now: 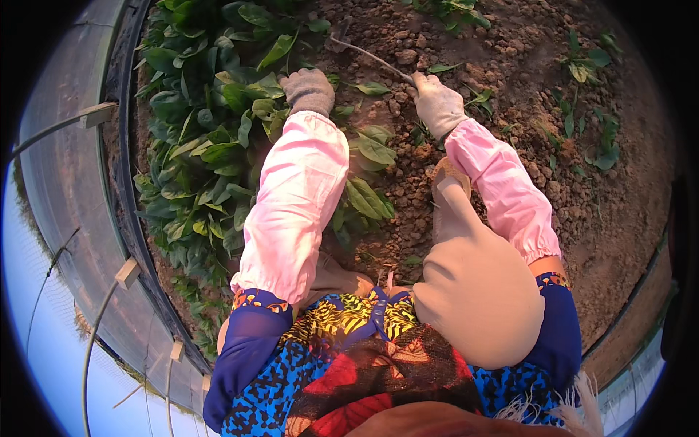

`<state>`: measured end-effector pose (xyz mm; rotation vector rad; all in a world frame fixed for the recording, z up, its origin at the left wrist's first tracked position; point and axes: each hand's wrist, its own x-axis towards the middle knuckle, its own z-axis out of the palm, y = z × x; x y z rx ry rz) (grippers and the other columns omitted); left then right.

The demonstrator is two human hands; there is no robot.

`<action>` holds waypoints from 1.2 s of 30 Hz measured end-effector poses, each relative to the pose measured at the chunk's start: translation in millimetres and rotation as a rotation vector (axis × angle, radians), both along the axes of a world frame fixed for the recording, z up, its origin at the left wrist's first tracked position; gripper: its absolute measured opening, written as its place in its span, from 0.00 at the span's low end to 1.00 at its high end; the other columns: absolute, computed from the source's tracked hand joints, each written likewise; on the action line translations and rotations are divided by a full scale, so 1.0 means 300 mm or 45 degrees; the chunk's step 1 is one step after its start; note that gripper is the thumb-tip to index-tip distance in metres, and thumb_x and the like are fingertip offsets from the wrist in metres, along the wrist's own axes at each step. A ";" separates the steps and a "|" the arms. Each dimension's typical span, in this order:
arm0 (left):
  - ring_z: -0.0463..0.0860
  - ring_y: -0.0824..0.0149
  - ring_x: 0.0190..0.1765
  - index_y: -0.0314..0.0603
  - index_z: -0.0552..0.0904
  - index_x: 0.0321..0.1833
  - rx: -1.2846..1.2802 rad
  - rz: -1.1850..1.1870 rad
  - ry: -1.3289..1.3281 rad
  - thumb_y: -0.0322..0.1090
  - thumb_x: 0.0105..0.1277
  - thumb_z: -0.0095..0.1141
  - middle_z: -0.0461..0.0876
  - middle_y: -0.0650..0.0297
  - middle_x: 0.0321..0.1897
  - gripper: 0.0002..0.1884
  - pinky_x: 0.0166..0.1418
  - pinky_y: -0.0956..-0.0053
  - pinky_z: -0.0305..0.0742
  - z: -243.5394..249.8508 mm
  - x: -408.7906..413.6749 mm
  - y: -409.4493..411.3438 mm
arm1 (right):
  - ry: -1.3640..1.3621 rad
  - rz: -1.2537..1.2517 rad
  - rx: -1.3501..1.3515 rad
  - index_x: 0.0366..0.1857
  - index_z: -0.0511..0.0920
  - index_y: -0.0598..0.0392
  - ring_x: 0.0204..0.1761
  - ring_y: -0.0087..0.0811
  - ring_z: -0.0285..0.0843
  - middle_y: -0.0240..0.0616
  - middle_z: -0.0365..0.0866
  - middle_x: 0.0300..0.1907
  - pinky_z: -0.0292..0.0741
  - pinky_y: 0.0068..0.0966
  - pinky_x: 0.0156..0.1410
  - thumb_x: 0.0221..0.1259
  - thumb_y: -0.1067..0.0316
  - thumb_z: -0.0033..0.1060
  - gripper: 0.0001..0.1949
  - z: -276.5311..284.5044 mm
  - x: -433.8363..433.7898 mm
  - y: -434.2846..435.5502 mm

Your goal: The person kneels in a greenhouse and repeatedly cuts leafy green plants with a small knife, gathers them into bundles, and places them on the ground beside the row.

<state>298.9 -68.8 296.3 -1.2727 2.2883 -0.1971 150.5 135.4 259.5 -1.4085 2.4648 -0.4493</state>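
Both of my hands wear knitted work gloves, with pink sleeve covers behind them. My left hand (309, 92) is closed at the right edge of a dense stand of broad-leaved greens (218, 142); its fingertips are hidden, so what it holds cannot be told. My right hand (438, 104) grips the near end of a thin-shafted hand tool (374, 57), its shaft running up and left over the soil. The tool's far end, by the leaves, is dim and looks like a small flat blade. A few leaves (371, 88) lie between my hands.
Cloddy brown soil (546, 180) with scattered small plants (605, 143) spreads to the right. My shoe (452, 177) stands on the soil below my right hand. Along the left run a dark edging strip (128, 164), a plastic sheet wall (71, 131) and curved poles with wooden blocks (128, 273).
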 end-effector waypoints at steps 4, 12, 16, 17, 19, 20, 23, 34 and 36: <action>0.77 0.57 0.70 0.48 0.81 0.68 -0.006 0.029 0.047 0.44 0.75 0.52 0.79 0.57 0.68 0.22 0.73 0.53 0.62 -0.019 0.026 -0.004 | -0.004 -0.200 -0.216 0.60 0.77 0.48 0.43 0.50 0.86 0.45 0.83 0.48 0.82 0.44 0.45 0.75 0.54 0.57 0.17 0.018 0.047 0.001; 0.81 0.58 0.66 0.49 0.86 0.60 -0.042 -0.062 0.044 0.43 0.74 0.52 0.87 0.58 0.60 0.18 0.73 0.55 0.61 -0.032 0.033 -0.011 | -0.150 0.024 0.188 0.68 0.70 0.49 0.47 0.53 0.85 0.52 0.79 0.52 0.82 0.46 0.49 0.76 0.63 0.49 0.19 -0.030 0.153 0.027; 0.81 0.59 0.66 0.51 0.87 0.60 -0.019 -0.067 -0.022 0.42 0.75 0.52 0.86 0.58 0.61 0.17 0.71 0.56 0.61 -0.016 0.017 -0.009 | -0.192 0.122 0.328 0.80 0.56 0.48 0.52 0.54 0.85 0.56 0.76 0.61 0.83 0.45 0.53 0.73 0.72 0.44 0.31 -0.014 0.170 -0.046; 0.81 0.59 0.66 0.51 0.87 0.60 -0.026 -0.085 -0.041 0.41 0.75 0.53 0.86 0.58 0.61 0.17 0.70 0.56 0.61 -0.016 0.014 -0.005 | -0.230 0.119 0.378 0.81 0.54 0.48 0.53 0.54 0.85 0.57 0.76 0.61 0.83 0.45 0.53 0.74 0.72 0.44 0.32 0.002 0.183 -0.064; 0.81 0.60 0.67 0.53 0.87 0.60 -0.009 -0.113 -0.065 0.41 0.75 0.53 0.86 0.59 0.61 0.16 0.70 0.56 0.61 -0.015 0.009 -0.002 | -0.274 0.138 0.392 0.81 0.53 0.50 0.56 0.54 0.84 0.58 0.78 0.60 0.83 0.46 0.55 0.74 0.73 0.42 0.32 -0.023 0.207 -0.072; 0.81 0.60 0.67 0.54 0.87 0.60 -0.007 -0.118 -0.073 0.41 0.74 0.53 0.86 0.59 0.61 0.16 0.70 0.56 0.61 -0.014 0.014 -0.010 | -0.352 0.135 0.383 0.81 0.54 0.52 0.57 0.54 0.85 0.57 0.79 0.60 0.83 0.47 0.57 0.76 0.70 0.40 0.29 -0.019 0.228 -0.080; 0.81 0.60 0.66 0.56 0.88 0.59 -0.020 -0.155 -0.088 0.41 0.74 0.54 0.87 0.61 0.60 0.15 0.70 0.57 0.61 -0.026 0.037 0.003 | -0.423 0.135 0.539 0.81 0.55 0.51 0.56 0.52 0.85 0.53 0.83 0.56 0.82 0.46 0.58 0.75 0.71 0.38 0.30 0.020 0.251 -0.026; 0.82 0.60 0.65 0.54 0.88 0.58 -0.045 -0.129 -0.046 0.42 0.75 0.54 0.88 0.59 0.58 0.15 0.72 0.56 0.62 -0.029 0.088 -0.011 | -0.330 0.224 0.612 0.77 0.61 0.49 0.56 0.54 0.85 0.56 0.83 0.55 0.82 0.47 0.57 0.73 0.71 0.44 0.27 0.074 0.185 0.095; 0.81 0.59 0.66 0.53 0.88 0.58 -0.032 -0.096 0.013 0.46 0.75 0.54 0.87 0.58 0.59 0.16 0.73 0.55 0.62 -0.019 0.075 -0.019 | -0.235 0.215 0.484 0.78 0.60 0.48 0.55 0.53 0.86 0.55 0.82 0.55 0.82 0.47 0.56 0.74 0.71 0.43 0.28 0.064 0.170 0.094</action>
